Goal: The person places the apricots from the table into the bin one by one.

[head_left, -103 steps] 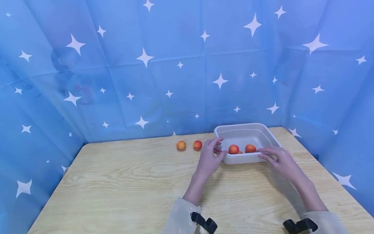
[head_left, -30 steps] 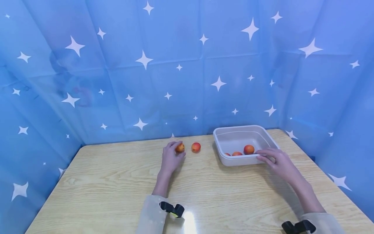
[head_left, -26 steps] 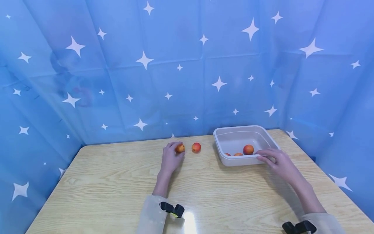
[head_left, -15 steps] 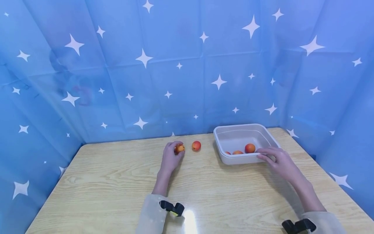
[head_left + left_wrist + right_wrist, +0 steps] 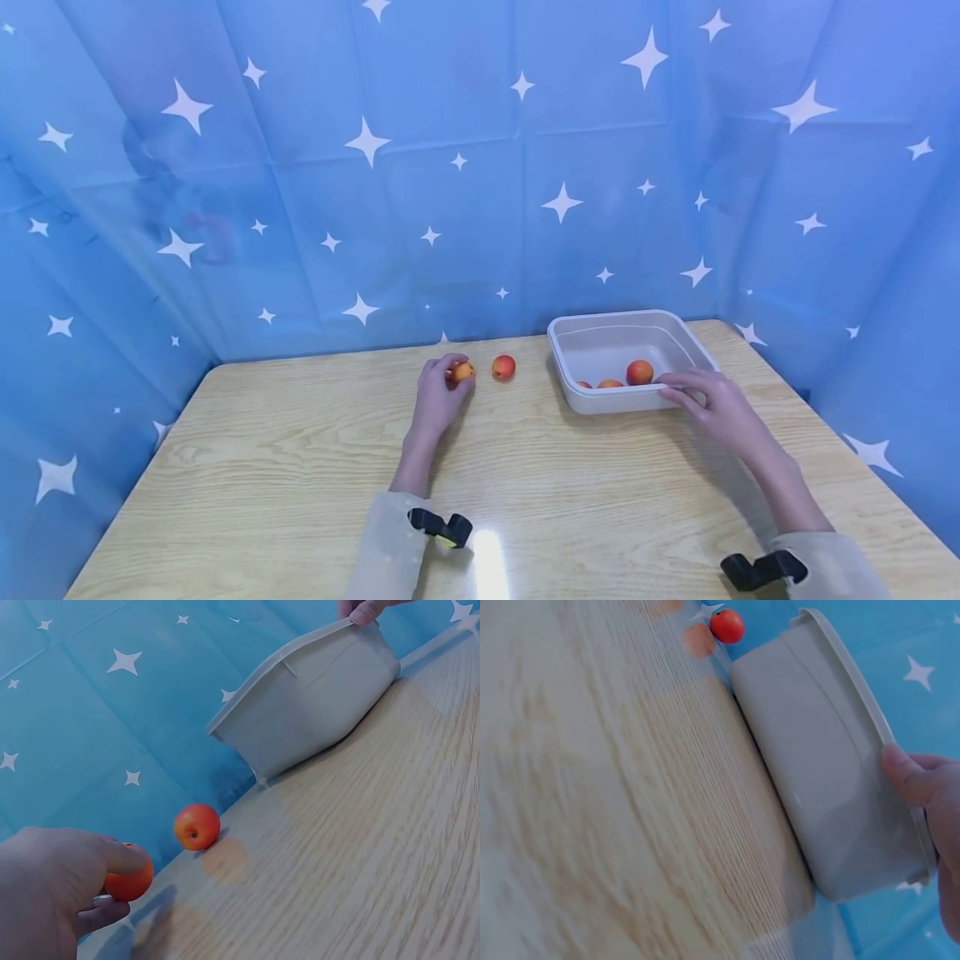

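In the head view my left hand (image 5: pixel 440 396) pinches an orange-yellow apricot (image 5: pixel 465 371) between thumb and fingers at the back of the table. The left wrist view shows that apricot (image 5: pixel 129 883) partly covered by the fingers. Just right of it a redder apricot (image 5: pixel 504 367) lies on the wood. My right hand (image 5: pixel 712 408) grips the near rim of a light grey plastic bin (image 5: pixel 618 403), toward its right end, thumb outside in the right wrist view. Inside the bin are apricots (image 5: pixel 640 372), the nearer ones partly hidden by the front wall.
The pale wooden table (image 5: pixel 300 467) is backed by a blue curtain (image 5: pixel 450 208) with white stars, which also hangs along both sides. The bin stands at the back right, close to the curtain. Each sleeve carries a black strap mount (image 5: pixel 441 527).
My left hand has left the bin's front left rim, moved left and taken hold of the orange-yellow apricot. Apricots in the bin have shifted. The right hand has stayed on the rim.
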The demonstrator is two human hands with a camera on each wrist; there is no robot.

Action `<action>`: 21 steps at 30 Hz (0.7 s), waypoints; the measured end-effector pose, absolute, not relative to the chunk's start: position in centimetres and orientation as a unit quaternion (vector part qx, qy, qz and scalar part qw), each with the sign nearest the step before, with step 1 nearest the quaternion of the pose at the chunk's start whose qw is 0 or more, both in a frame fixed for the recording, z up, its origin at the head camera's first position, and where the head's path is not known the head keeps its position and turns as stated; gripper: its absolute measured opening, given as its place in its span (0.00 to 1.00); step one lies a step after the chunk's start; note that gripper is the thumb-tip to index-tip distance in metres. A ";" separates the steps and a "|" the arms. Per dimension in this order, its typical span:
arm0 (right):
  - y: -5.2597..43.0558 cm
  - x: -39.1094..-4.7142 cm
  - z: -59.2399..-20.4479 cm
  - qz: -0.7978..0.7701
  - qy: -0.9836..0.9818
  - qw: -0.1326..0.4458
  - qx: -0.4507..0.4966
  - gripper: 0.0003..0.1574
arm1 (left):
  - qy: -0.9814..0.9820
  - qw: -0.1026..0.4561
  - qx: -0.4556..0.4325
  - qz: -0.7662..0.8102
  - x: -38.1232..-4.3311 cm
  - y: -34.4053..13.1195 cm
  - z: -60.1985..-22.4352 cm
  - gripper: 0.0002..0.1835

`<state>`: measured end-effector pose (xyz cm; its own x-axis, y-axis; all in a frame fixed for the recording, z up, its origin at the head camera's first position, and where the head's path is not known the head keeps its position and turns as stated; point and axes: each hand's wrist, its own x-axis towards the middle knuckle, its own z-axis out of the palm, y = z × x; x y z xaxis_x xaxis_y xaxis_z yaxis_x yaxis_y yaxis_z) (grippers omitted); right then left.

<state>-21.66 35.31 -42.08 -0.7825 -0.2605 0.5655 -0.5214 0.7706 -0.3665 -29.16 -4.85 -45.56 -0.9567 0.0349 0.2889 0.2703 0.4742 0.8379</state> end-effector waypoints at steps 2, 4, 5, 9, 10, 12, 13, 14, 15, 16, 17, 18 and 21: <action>35.3 -21.7 -42.1 0.261 -0.908 0.249 0.215 0.14 | -0.847 0.124 -0.092 -0.509 -29.1 -4.8 -45.4 0.18; 35.3 -21.7 -42.0 0.261 -0.909 0.247 0.213 0.14 | -0.844 0.132 -0.096 -0.511 -29.1 -4.8 -45.2 0.17; 35.3 -21.6 -42.0 0.261 -0.909 0.245 0.212 0.14 | -0.842 0.134 -0.097 -0.513 -29.0 -4.7 -45.0 0.17; 35.3 -21.6 -42.1 0.259 -0.912 0.242 0.205 0.12 | -0.832 0.144 -0.105 -0.525 -28.8 -4.4 -44.2 0.17; 35.3 -21.6 -42.2 0.258 -0.913 0.241 0.204 0.12 | -0.829 0.145 -0.106 -0.530 -28.7 -4.3 -44.0 0.17; 35.2 -21.6 -42.2 0.256 -0.914 0.241 0.202 0.11 | -0.822 0.150 -0.112 -0.538 -28.5 -4.1 -43.4 0.17; 35.2 -21.6 -42.2 0.255 -0.915 0.241 0.201 0.11 | -0.818 0.153 -0.116 -0.542 -28.4 -3.9 -43.2 0.17; 35.2 -21.7 -42.2 0.255 -0.915 0.241 0.201 0.11 | -0.815 0.155 -0.119 -0.546 -28.3 -3.7 -43.0 0.17; 35.2 -21.7 -42.2 0.255 -0.915 0.240 0.201 0.11 | -0.812 0.157 -0.124 -0.548 -28.2 -3.5 -42.8 0.17; 35.2 -21.7 -42.2 0.255 -0.915 0.240 0.201 0.11 | -0.810 0.157 -0.129 -0.550 -28.1 -3.3 -42.7 0.17; 35.2 -21.7 -42.2 0.256 -0.915 0.239 0.200 0.11 | -0.809 0.157 -0.134 -0.551 -28.1 -3.1 -42.6 0.17; 35.2 -21.7 -42.2 0.256 -0.916 0.238 0.198 0.11 | -0.808 0.156 -0.138 -0.551 -28.0 -2.9 -42.6 0.17; 35.2 -21.6 -42.1 0.257 -0.917 0.233 0.195 0.11 | -0.806 0.152 -0.150 -0.552 -27.7 -2.3 -42.5 0.17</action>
